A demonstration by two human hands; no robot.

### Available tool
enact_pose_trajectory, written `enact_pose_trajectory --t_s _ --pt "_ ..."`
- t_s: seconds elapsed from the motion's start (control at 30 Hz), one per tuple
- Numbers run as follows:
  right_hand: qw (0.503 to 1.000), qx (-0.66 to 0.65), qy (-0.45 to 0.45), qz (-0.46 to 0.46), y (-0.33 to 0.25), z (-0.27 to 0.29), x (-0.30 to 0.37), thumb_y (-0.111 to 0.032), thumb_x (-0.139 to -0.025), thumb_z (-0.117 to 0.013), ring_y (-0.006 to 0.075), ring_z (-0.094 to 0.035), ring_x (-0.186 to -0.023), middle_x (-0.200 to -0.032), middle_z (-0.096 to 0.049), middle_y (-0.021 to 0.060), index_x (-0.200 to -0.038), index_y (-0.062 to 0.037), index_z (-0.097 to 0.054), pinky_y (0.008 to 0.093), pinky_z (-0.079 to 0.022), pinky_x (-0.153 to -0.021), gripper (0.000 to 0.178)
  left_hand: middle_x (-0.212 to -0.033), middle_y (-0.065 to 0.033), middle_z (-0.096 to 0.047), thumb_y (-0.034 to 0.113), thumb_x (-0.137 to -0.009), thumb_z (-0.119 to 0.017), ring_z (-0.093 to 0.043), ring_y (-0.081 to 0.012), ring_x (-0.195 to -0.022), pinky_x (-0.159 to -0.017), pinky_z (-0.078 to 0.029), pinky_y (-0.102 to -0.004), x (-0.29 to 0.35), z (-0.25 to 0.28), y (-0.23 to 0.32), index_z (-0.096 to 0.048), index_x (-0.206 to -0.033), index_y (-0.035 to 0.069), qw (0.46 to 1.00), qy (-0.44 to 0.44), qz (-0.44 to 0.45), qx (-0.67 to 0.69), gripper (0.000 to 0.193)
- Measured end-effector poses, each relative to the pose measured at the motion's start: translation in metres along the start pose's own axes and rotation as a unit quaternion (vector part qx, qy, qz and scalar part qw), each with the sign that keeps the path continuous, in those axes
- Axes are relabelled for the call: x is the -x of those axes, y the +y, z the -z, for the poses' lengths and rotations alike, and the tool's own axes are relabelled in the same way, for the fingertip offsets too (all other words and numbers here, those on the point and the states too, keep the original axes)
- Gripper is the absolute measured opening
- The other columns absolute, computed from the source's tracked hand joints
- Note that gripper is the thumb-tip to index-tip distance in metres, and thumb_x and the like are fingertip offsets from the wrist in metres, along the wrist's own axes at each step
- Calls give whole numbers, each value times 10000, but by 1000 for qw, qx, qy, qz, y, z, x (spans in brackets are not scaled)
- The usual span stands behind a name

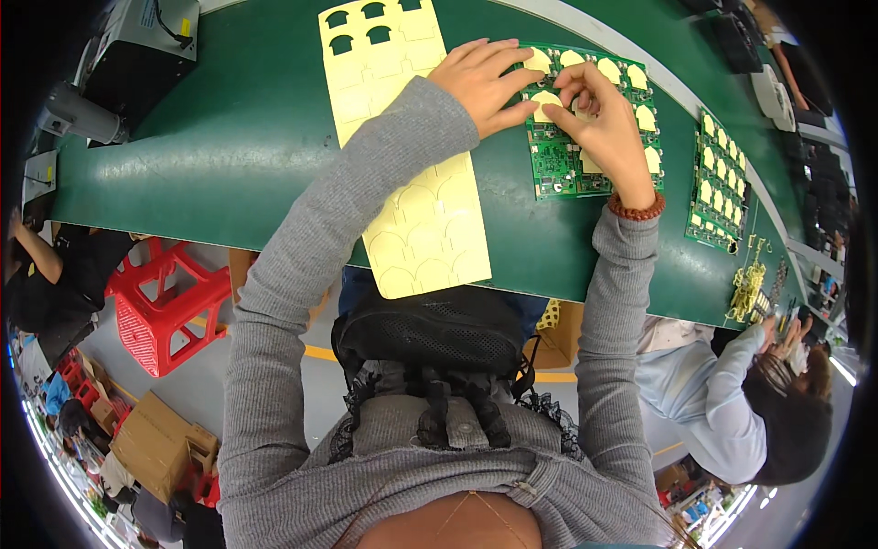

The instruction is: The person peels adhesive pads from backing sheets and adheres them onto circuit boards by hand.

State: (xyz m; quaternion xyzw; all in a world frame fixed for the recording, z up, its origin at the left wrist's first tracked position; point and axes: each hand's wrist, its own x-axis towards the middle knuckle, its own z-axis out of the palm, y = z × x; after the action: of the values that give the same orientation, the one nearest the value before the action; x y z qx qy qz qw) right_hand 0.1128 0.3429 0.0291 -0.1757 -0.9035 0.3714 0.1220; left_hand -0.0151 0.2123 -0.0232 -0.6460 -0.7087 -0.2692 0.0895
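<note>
A green circuit board panel (554,172) lies on the green table in front of me, right of centre, with several yellow arch-shaped stickers on it. My left hand (483,84) reaches across with outstretched fingers, its fingertips on the panel's left side. Over the panel, my right hand (604,128) has curled fingers and its thumb at a yellow sticker (544,101) on the left column; the exact contact is partly hidden by the fingers. Beneath my left forearm lies a long yellow die-cut sheet (430,224), with several cut-outs gone at its far end and its near end overhanging the table edge.
A second panel with yellow stickers (719,183) lies to the right, near a bundle of yellow strips (748,288). A dark box-shaped device (137,64) stands far left. Below are a red stool (169,306) and a cardboard box (163,444). Another person (704,393) sits at right.
</note>
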Motion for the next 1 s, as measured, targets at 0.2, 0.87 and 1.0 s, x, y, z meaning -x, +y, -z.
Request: enact_pose_trajectory --t_s 0.2,0.87,1.0 --pt "985 141 41 86 -11 -3 6 -56 -668 -669 216 -471 -714 -674 -478 54 -939 -64 -545 302 -402 -628 297 -1196 -61 -467 393 -824 -544 -391 -247 -1179 -987 -311 -386 -2 -2 5 -519 -1100 147 999 14 30 -1 370" --pt "984 135 113 -34 18 -6 5 -286 -687 -709 204 -501 -703 -812 -453 50 -1062 -129 -533 319 -430 -610 443 -1031 -40 -573 220 -756 -633 -522 -203 -1012 -879 -392 -342 -5 9 17 -588 -921 102 992 47 -117 0 208" --pt "988 111 99 -28 20 0 4 -255 -687 -707 203 -502 -699 -808 -451 52 -1060 -134 -537 315 -430 -614 428 -975 -29 -600 194 -742 -633 -560 -179 -918 -813 -428 -316 -5 7 20 -614 -858 98 992 36 -118 27 152"
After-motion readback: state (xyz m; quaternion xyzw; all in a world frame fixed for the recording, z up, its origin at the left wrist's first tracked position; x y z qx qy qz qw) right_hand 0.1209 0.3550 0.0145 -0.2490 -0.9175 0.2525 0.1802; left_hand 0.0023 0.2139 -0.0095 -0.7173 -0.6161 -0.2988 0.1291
